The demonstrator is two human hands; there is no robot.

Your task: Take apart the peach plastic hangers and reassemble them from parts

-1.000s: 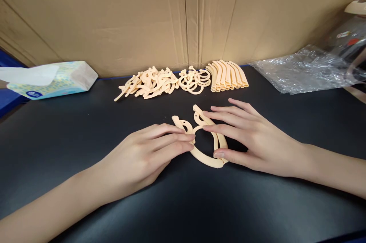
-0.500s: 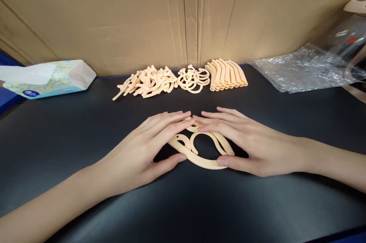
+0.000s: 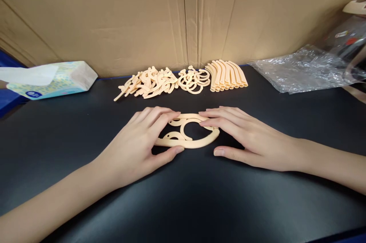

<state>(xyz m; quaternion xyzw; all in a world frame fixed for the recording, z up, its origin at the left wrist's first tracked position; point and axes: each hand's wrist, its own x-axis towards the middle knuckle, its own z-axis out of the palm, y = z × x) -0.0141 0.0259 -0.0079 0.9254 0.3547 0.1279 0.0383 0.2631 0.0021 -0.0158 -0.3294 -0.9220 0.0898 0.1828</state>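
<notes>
A beige plastic folding hanger lies folded on the black tabletop, its round hook curled inside the two arms. My left hand spans its left end, fingertips at the far edge and thumb against the near edge, covering that end. At the opposite end, my right hand rests its fingertips on the far right part of the hanger. Its thumb is spread apart and lies just off the near edge.
Along the back are a pile of loose hanger arms, several ring-shaped hooks and a row of curved hanger arms. A tissue pack lies left, clear plastic bags right. Cardboard stands behind.
The hanger has shifted left and turned to lie more nearly level. My left hand has moved slightly left with it. My right thumb has come off the hanger's near edge.
</notes>
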